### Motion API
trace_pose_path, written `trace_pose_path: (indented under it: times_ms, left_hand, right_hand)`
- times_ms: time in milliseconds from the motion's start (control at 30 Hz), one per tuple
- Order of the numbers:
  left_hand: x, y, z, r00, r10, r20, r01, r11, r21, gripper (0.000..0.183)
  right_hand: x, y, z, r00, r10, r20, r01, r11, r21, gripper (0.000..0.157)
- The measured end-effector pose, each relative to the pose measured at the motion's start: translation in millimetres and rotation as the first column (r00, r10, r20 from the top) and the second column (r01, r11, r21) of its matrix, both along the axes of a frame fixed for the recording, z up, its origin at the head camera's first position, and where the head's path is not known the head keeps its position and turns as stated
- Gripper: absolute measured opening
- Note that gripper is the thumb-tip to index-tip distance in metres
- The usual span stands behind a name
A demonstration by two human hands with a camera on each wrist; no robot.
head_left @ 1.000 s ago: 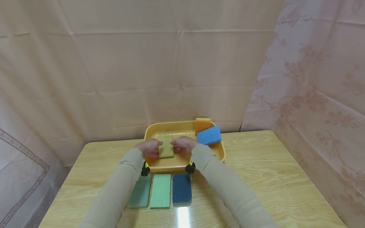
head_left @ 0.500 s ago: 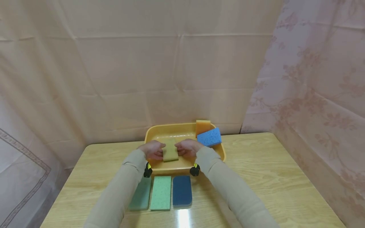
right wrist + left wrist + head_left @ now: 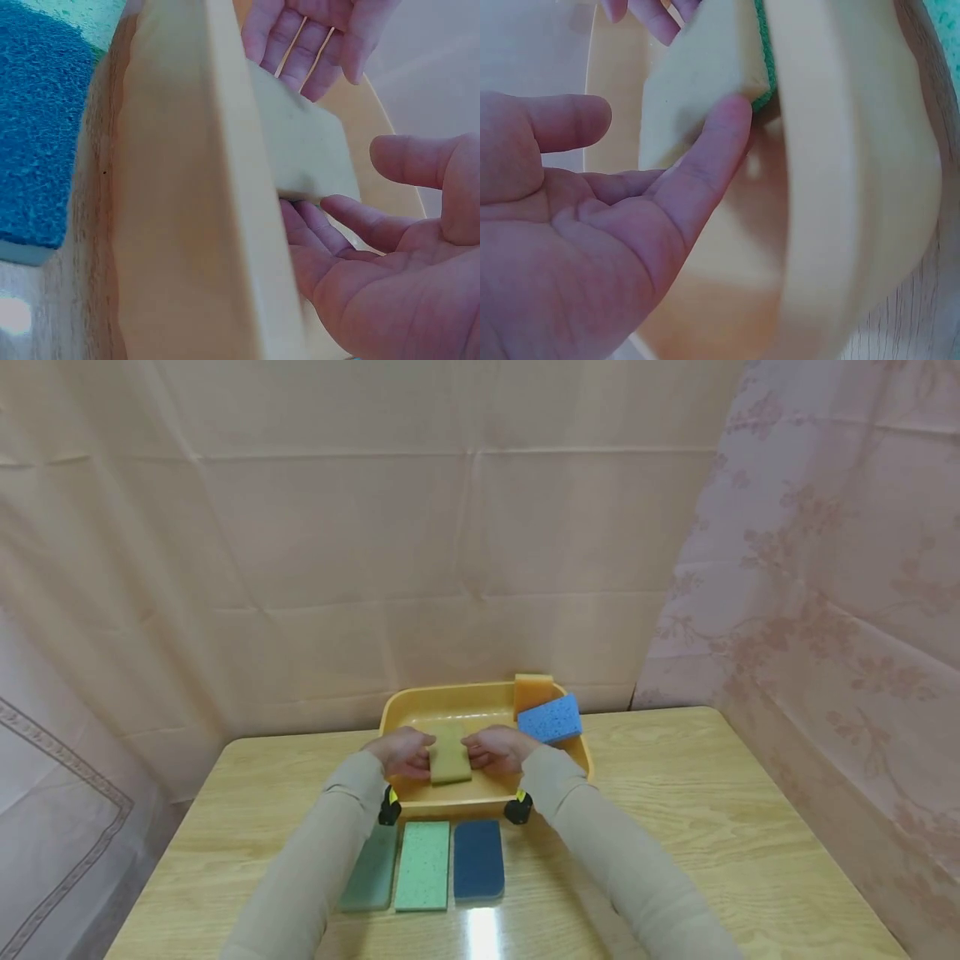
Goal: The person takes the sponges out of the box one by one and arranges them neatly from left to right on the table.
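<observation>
Sponge between left hand and right hand in a yellow tray

Head view: the sponge, a plain yellow-tan block, lies within the tray, toward eight o'clock from its centre; whether it rests on the floor of the tray cannot be told. The left hand meets it at nine o'clock, the right at three. The tray has rounded corners and also bears an orange sponge upright between one and two o'clock and a blue speckled sponge tilted near the rim between two and three. On the wooden tabletop, in a row outside the tray, are a grey-green pad between seven and eight o'clock, a mint speckled pad at seven and a dark blue pad at six.

Left wrist view: the sponge, at twelve o'clock, shows a smooth cream face and a rough green layer on the other side. The left hand's grip is loose: long, extended fingers touch the sponge, and the thumb stands apart from it.

Right wrist view: the sponge sits toward one o'clock, with rounded corners and faint shading. The right hand, at four o'clock, has an equally relaxed grip, fingers against the near edge and thumb apart. At ten o'clock the dark blue pad shows a coarse blue top over a paler layer.
</observation>
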State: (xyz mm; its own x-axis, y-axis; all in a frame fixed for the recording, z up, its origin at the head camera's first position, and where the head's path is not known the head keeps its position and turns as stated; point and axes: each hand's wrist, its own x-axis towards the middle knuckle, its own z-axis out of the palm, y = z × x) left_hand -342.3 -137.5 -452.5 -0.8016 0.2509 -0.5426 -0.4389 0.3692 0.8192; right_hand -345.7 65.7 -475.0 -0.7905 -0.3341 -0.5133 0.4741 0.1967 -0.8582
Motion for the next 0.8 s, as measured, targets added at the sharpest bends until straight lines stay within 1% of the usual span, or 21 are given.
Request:
trace_pose_path:
  times_ms: [233, 300, 400, 467, 533, 667, 733, 800]
  left_hand:
    - [0.6, 3, -1.2, 1.000, 0.010, 0.001, -0.011, 0.999, 0.033, 0.051]
    - [1.0, 4, 0.0, 1.000, 0.014, 0.000, -0.014, 0.999, 0.042, 0.051]
    - [1.8, 5, 2.9, 1.000, 0.016, -0.014, -0.015, 0.999, 0.040, 0.050]
    - [1.8, 5, 4.7, 1.000, 0.007, -0.030, -0.006, 0.999, 0.034, 0.046]
    - [1.8, 5, 6.0, 0.998, -0.016, -0.057, 0.018, 1.000, 0.021, 0.041]
    - [1.2, 7, 7.8, 0.993, -0.052, -0.102, 0.052, 0.999, 0.003, 0.030]
    - [0.5, 9, 8.8, 0.992, -0.048, -0.113, 0.049, 0.999, 0.006, 0.024]
    - [-1.3, 11, 9.8, 0.993, -0.042, -0.115, 0.045, 0.999, 0.022, 0.020]
  right_hand:
    - [4.2, 7, 1.6, 0.999, 0.020, -0.025, -0.020, 1.000, -0.008, 0.047]
    - [4.1, 9, 1.7, 1.000, 0.020, -0.018, -0.021, 0.999, -0.034, 0.046]
    - [4.2, 11, 3.7, 1.000, -0.001, 0.004, 0.001, 0.997, -0.079, 0.043]
    - [3.2, 11, 5.4, 1.000, -0.001, 0.006, 0.002, 0.995, -0.101, 0.042]
    - [1.3, 12, 6.9, 1.000, 0.004, -0.005, -0.005, 0.995, -0.099, 0.040]
    - [-4.8, 18, 7.3, 0.997, 0.055, -0.058, -0.061, 0.992, -0.114, 0.040]
    - [-4.7, 21, 10.5, 0.995, 0.070, -0.073, -0.078, 0.990, -0.119, 0.042]
    - [-1.8, 24, 16.7, 0.993, 0.077, -0.095, -0.086, 0.991, -0.099, 0.044]
